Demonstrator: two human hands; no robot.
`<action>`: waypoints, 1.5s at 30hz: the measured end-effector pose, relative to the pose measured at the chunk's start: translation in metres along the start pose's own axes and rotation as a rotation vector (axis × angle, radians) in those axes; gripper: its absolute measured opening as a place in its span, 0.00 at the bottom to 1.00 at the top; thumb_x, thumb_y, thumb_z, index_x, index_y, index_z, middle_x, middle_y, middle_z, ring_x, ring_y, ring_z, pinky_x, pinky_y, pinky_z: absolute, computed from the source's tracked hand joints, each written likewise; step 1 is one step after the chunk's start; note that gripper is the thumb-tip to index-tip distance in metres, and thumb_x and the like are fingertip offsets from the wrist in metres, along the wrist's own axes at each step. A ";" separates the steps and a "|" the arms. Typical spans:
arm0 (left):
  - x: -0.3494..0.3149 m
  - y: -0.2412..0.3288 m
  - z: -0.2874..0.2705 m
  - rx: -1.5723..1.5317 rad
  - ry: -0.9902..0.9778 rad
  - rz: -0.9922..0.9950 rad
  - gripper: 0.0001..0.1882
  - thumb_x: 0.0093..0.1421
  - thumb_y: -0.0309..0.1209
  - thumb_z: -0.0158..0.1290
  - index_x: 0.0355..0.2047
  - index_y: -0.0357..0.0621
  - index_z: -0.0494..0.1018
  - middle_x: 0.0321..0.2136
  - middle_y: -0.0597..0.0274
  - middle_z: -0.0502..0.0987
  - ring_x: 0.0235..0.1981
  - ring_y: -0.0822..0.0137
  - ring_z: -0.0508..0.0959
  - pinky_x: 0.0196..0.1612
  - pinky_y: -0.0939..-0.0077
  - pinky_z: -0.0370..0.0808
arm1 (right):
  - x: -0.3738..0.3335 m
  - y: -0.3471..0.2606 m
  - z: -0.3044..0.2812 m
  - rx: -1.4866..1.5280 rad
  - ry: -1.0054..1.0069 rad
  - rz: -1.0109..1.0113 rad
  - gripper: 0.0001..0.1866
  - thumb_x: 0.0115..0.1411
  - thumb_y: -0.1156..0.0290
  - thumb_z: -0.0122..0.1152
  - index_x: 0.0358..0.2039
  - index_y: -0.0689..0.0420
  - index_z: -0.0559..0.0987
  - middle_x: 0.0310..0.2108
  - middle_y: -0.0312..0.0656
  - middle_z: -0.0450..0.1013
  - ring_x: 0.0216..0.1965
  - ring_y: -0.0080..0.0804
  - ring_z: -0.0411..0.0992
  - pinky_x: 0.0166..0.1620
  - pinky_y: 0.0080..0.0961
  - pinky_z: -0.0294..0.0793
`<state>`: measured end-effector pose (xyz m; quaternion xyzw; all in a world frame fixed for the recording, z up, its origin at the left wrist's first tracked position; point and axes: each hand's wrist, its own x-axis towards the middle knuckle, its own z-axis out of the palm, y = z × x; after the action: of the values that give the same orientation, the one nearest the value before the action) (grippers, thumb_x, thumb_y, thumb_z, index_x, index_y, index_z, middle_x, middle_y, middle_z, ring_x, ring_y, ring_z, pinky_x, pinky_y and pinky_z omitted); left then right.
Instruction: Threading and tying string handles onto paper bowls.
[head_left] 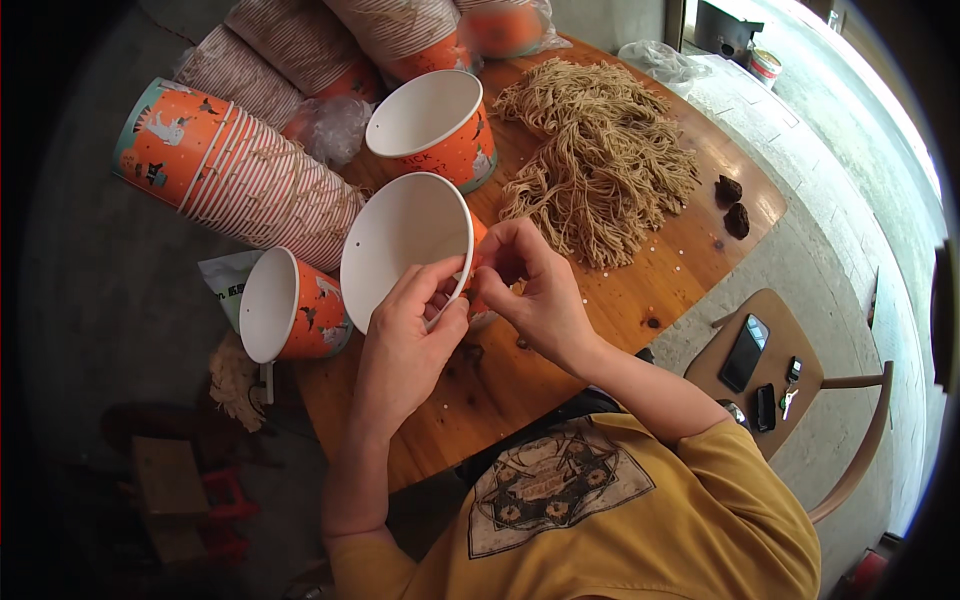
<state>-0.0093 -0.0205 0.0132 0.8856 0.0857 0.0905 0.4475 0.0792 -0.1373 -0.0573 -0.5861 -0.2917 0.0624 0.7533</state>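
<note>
Tilted toward me, an orange paper bucket (405,240) with a white inside shows a small hole near its rim. My left hand (408,335) grips the near right part of that rim, fingers inside and thumb outside. Close against its outer side, my right hand (535,295) is closed in a pinch; whatever lies between the fingertips is too small and hidden to tell. A second bucket (425,115) stands just behind, and a third bucket (272,305) leans at the left. To the right of my hands lies a heap of tan cords (600,160).
A long stack of nested buckets (245,170) with cord loops lies at the left, more bagged stacks (310,45) behind. Two dark lumps (735,205) sit near the right edge of the wooden table (640,310). A chair (770,360) holds a phone (745,352) and keys (788,402).
</note>
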 end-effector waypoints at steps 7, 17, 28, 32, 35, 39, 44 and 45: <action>0.005 -0.007 -0.003 -0.084 -0.030 0.019 0.13 0.63 0.26 0.47 0.47 0.36 0.71 0.34 0.60 0.76 0.34 0.75 0.75 0.38 0.80 0.73 | -0.002 0.004 -0.001 -0.106 0.027 -0.068 0.09 0.55 0.79 0.57 0.36 0.60 0.69 0.26 0.40 0.71 0.27 0.26 0.72 0.32 0.22 0.73; 0.027 -0.017 0.007 -0.230 -0.171 -0.161 0.08 0.65 0.28 0.47 0.35 0.35 0.70 0.27 0.66 0.75 0.27 0.79 0.73 0.32 0.82 0.72 | -0.009 -0.001 -0.014 -0.055 -0.033 0.125 0.08 0.59 0.77 0.57 0.37 0.61 0.68 0.28 0.38 0.71 0.29 0.22 0.72 0.33 0.19 0.74; 0.042 -0.035 0.007 -0.106 -0.217 -0.173 0.08 0.61 0.30 0.47 0.32 0.36 0.67 0.24 0.65 0.72 0.26 0.75 0.71 0.31 0.76 0.71 | -0.006 0.010 -0.027 0.273 -0.145 0.284 0.08 0.66 0.69 0.49 0.42 0.60 0.68 0.32 0.34 0.70 0.28 0.18 0.71 0.31 0.17 0.74; 0.048 -0.034 -0.005 -0.320 -0.205 -0.228 0.07 0.62 0.28 0.45 0.29 0.39 0.68 0.24 0.69 0.70 0.26 0.79 0.67 0.32 0.84 0.67 | -0.005 0.013 -0.034 0.203 -0.213 0.337 0.12 0.68 0.63 0.46 0.44 0.58 0.69 0.33 0.34 0.70 0.27 0.17 0.70 0.29 0.16 0.73; 0.050 -0.034 -0.018 -0.384 -0.176 -0.223 0.08 0.63 0.31 0.45 0.28 0.43 0.69 0.27 0.67 0.73 0.28 0.78 0.69 0.36 0.83 0.67 | -0.002 0.009 -0.035 0.114 -0.227 0.332 0.13 0.67 0.62 0.47 0.44 0.57 0.69 0.32 0.33 0.71 0.26 0.16 0.69 0.27 0.15 0.72; 0.053 -0.029 -0.021 -0.539 -0.111 -0.234 0.08 0.63 0.32 0.45 0.30 0.43 0.68 0.30 0.63 0.75 0.29 0.76 0.72 0.35 0.83 0.69 | 0.006 -0.003 -0.034 -0.047 -0.196 0.275 0.11 0.65 0.65 0.50 0.43 0.57 0.69 0.27 0.36 0.73 0.23 0.19 0.69 0.26 0.19 0.70; 0.053 -0.028 -0.014 -0.782 -0.187 -0.216 0.07 0.67 0.34 0.43 0.34 0.46 0.66 0.32 0.61 0.75 0.29 0.76 0.72 0.32 0.83 0.69 | 0.012 -0.004 -0.035 -0.167 -0.201 0.144 0.12 0.66 0.64 0.50 0.46 0.56 0.68 0.28 0.33 0.72 0.25 0.16 0.67 0.25 0.15 0.67; 0.054 -0.030 -0.011 -0.792 -0.183 -0.216 0.07 0.67 0.34 0.44 0.34 0.45 0.66 0.31 0.64 0.74 0.29 0.78 0.70 0.33 0.84 0.68 | 0.013 -0.005 -0.036 -0.177 -0.212 0.128 0.12 0.66 0.65 0.50 0.46 0.56 0.67 0.28 0.33 0.71 0.25 0.16 0.68 0.26 0.15 0.67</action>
<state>0.0381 0.0183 0.0000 0.6353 0.0963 -0.0101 0.7662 0.1075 -0.1639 -0.0535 -0.6576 -0.3361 0.1458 0.6583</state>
